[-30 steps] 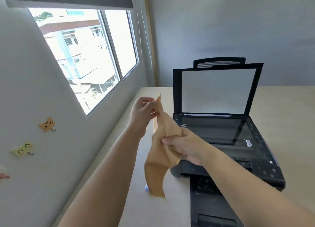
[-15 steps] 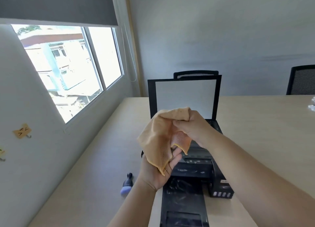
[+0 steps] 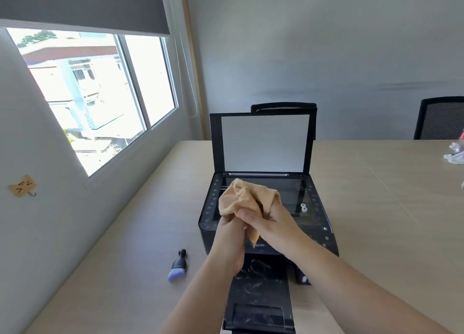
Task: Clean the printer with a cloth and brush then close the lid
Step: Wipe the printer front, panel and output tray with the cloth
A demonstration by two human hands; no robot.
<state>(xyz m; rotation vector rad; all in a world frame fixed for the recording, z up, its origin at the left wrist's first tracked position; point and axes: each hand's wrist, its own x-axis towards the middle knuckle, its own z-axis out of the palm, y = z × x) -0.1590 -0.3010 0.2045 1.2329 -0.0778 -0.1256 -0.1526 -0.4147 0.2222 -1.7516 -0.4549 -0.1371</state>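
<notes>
A black printer (image 3: pixel 324 235) stands on the beige table (image 3: pixel 376 220). Its scanner lid (image 3: pixel 263 142) is raised upright, white inside. A bunched orange cloth (image 3: pixel 241 198) sits above the scanner glass, gripped from below by both hands. My left hand (image 3: pixel 229 235) holds its underside, and my right hand (image 3: pixel 266 223) pinches it from the right. A small brush (image 3: pixel 177 266) with a black handle and purple bristles lies on the table left of the printer. The output tray (image 3: pixel 261 296) sticks out toward me.
A window and white wall run along the left edge of the table. A black mesh chair (image 3: pixel 439 117) stands at the far right. A crumpled plastic item (image 3: pixel 455 153) lies at the right edge of the table. Two small white caps (image 3: pixel 303 207) rest on the glass.
Both hands have lowered the cloth and gathered it closer together over the scanner glass. The camera view has pulled back and centred on the printer.
</notes>
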